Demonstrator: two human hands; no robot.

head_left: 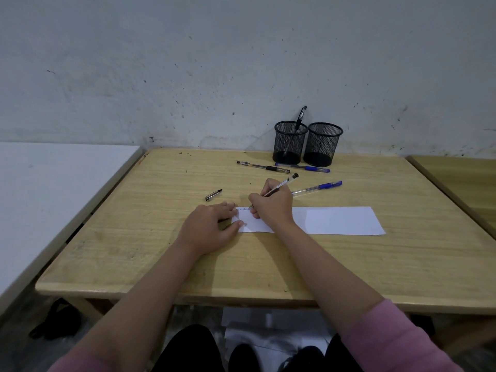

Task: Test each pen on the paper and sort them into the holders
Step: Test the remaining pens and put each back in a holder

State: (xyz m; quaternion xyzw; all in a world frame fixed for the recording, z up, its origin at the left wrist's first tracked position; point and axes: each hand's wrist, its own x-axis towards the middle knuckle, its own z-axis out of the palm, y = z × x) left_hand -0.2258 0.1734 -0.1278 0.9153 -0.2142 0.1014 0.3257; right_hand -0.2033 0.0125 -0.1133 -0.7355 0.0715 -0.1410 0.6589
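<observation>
R hand (271,204) pinches pen (281,185), scribbling mid-frame; L hand (212,228) flat on paper (335,220), fingers relaxed. Keep strokes short w/ paper pinned.

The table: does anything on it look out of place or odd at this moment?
Little stands out. A loose pen cap lies alone on the table, left of the paper strip, apart from the pen that the right hand writes with. The wall behind is spotted with dark marks.
</observation>
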